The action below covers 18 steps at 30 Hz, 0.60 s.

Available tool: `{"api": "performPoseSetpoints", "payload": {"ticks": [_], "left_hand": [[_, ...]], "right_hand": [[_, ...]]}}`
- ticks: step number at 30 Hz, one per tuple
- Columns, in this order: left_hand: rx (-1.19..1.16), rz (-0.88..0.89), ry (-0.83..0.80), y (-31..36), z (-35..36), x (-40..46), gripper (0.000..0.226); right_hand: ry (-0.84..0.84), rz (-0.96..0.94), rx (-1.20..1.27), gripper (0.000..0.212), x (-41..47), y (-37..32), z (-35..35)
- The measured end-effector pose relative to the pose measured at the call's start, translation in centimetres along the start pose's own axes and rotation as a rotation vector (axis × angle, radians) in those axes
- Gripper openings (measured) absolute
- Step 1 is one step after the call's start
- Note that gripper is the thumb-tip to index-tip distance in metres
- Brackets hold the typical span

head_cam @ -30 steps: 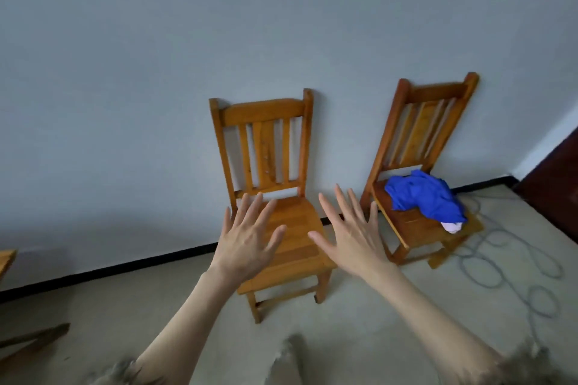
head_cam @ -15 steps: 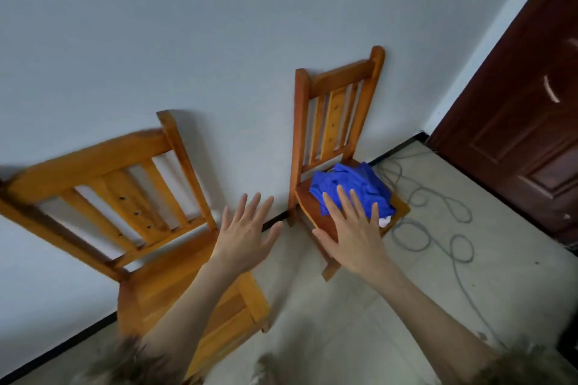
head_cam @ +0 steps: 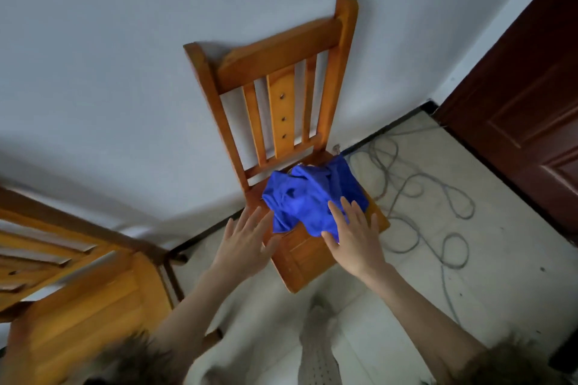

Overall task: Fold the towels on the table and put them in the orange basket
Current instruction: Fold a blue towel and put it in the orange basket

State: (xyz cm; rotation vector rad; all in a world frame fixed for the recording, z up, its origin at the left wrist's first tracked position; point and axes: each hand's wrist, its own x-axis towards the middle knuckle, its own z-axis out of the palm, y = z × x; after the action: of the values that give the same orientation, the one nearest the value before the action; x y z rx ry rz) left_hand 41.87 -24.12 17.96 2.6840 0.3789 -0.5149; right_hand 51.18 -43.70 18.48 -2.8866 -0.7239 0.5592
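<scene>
At the near left edge of a room with a pale grey wall, a blurred wooden chair (head_cam: 72, 297) stands on a light tiled floor (head_cam: 488, 259), its slatted back reaching off the left side. Further right, a second wooden chair (head_cam: 281, 97) stands with its back against the wall. A crumpled blue towel (head_cam: 309, 200) lies heaped on the far part of its seat. The person's left hand (head_cam: 245, 244) is held out with fingers spread and straight, just to the left of the towel over the seat's left edge. The right hand (head_cam: 355, 237) is spread the same way, its fingertips over the towel's near right part; whether they touch it cannot be told. To the right, a grey cable (head_cam: 438, 197) loops across the floor. A dark brown door (head_cam: 531, 97) fills the far right.
</scene>
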Motion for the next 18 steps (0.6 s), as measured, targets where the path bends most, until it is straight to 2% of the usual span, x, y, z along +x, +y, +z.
{"api": "performPoseSetpoints", "payload": {"ticks": [4, 7, 13, 16, 18], "left_hand": [[-0.003, -0.039, -0.081, 3.9, 3.5, 6.9, 0.078], [0.004, -0.061, -0.149, 4.9, 6.1, 10.7, 0.057], [-0.107, -0.125, -0.134, 3.3, 11.8, 17.5, 0.059], [-0.157, -0.122, -0.125, 2.8, 13.9, 19.9, 0.06], [-0.17, -0.113, -0.119, 2.6, 14.6, 20.9, 0.062]], "right_hand": [[-0.113, 0.006, -0.002, 0.059, 7.4, 5.7, 2.2], [-0.161, 0.0, 0.026, 0.055, 11.7, 7.9, 4.8], [-0.216, 0.035, 0.097, 0.057, 18.2, 10.4, 10.4], [-0.182, 0.066, 0.118, 0.055, 20.4, 11.1, 12.6], [-0.072, 0.06, 0.161, 0.041, 21.5, 11.2, 13.5]]}}
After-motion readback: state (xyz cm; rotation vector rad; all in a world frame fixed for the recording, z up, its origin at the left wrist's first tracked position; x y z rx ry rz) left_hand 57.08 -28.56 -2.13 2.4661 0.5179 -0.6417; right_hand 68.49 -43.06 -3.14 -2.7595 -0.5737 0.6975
